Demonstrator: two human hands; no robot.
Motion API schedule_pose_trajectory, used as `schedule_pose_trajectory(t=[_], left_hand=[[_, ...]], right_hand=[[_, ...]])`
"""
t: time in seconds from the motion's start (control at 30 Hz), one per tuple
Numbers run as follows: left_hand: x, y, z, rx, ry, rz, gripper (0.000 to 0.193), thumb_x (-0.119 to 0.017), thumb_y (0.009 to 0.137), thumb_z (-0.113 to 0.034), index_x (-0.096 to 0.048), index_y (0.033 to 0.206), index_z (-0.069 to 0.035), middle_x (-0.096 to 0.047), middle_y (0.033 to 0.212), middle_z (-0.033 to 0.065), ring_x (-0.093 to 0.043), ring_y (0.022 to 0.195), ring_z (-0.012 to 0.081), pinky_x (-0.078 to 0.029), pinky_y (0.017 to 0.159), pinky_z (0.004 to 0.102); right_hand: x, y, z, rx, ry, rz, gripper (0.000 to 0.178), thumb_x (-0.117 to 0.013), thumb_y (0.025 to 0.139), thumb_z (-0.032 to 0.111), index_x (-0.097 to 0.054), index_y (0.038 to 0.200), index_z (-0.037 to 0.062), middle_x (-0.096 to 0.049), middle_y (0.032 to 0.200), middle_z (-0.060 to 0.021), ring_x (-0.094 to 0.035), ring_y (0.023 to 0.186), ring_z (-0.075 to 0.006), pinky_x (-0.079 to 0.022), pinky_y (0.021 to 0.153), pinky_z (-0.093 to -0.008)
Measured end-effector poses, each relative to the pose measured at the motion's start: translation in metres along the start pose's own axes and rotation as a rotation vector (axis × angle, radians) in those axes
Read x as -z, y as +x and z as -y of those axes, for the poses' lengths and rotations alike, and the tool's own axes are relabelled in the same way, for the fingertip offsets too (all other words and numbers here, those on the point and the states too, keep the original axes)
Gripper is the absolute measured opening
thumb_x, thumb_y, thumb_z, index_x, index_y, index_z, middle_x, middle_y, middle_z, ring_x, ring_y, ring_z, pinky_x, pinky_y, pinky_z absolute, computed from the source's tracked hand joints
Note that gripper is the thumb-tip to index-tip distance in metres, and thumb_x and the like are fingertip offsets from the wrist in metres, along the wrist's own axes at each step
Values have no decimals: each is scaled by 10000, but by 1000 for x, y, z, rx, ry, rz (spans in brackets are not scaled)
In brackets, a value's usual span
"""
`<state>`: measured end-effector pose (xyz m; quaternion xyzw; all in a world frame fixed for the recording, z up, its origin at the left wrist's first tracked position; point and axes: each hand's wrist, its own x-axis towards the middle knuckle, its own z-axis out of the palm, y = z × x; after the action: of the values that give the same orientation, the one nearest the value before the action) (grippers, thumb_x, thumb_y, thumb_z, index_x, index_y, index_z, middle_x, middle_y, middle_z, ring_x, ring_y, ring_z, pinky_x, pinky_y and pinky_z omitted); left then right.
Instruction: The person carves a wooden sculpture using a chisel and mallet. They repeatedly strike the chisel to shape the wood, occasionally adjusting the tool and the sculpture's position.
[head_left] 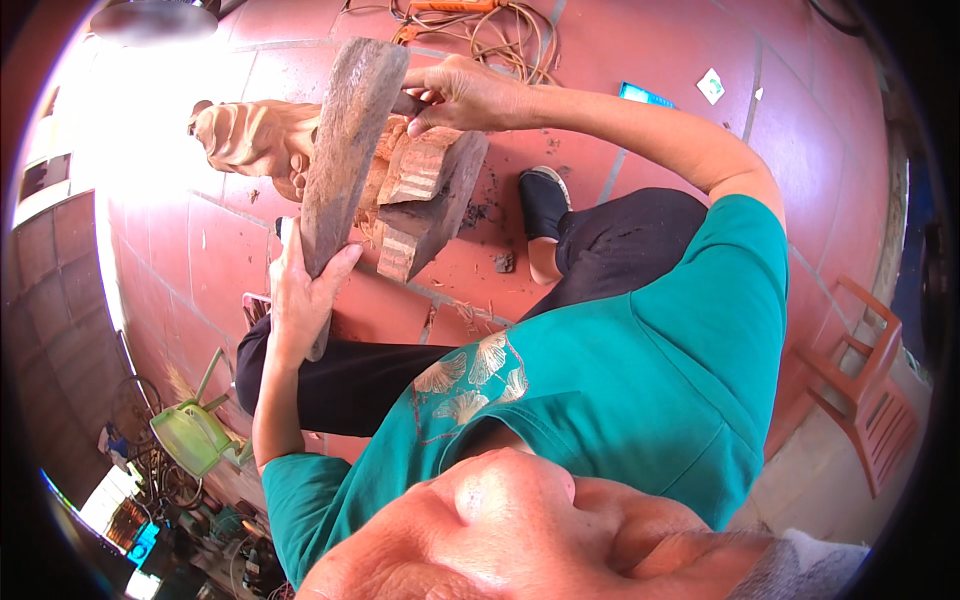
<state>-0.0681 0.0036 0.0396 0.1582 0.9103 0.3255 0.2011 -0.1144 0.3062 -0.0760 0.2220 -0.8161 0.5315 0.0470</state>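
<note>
A long, weathered wooden board [350,150] stands aslant in front of me, its lower end near my left thigh. My left hand [300,290] is closed around its lower part, thumb on one side and fingers on the other. My right hand [455,95] has its fingers curled around a short, dark, handle-like piece [408,104] that meets the board's upper part; whether the two are joined I cannot tell. Behind the board a carved wooden figure [250,140] lies on the floor, its middle hidden. Its blocky base [440,205] points toward me, with pale striped end faces.
Reddish floor tiles [660,150] carry dark crumbs and shavings. An orange cable [515,40] lies coiled at the far side, near a blue packet [645,95]. A brown plastic chair [865,390] stands at right, a green one [190,437] at left beside clutter. My legs flank the work.
</note>
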Motion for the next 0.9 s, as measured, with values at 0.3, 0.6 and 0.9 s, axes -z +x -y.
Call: schedule_pose_trajectory(t=[0.3, 0.6, 0.9], left_hand=[[7, -10, -11, -87, -246, -137, 396, -742, 894, -223, -570, 1174, -1, -709, 889, 79, -635, 726, 109, -522, 666, 285], [-6, -4, -1, -48, -74, 50, 515, -762, 887, -236, -542, 1271, 28, -719, 957, 150, -687, 885, 237, -526, 856, 382], [10, -9, -17, -92, -160, -99, 486, -789, 878, -293, -577, 1195, 9, -717, 942, 75, -652, 829, 151, -530, 789, 316]], right_hand=[[5, -1, -1, -13, 66, -13, 647, -845, 785, 218, -597, 1364, 69, -744, 994, -190, -732, 872, -260, -555, 774, -361], [2, -3, -11, -94, -130, 169, 572, -834, 793, 208, -615, 1304, 72, -739, 959, -157, -722, 867, -262, -542, 766, -371], [22, -5, 9, -145, -3, 74, 642, -824, 817, 260, -576, 1385, 91, -734, 1080, -161, -715, 960, -257, -542, 828, -376]])
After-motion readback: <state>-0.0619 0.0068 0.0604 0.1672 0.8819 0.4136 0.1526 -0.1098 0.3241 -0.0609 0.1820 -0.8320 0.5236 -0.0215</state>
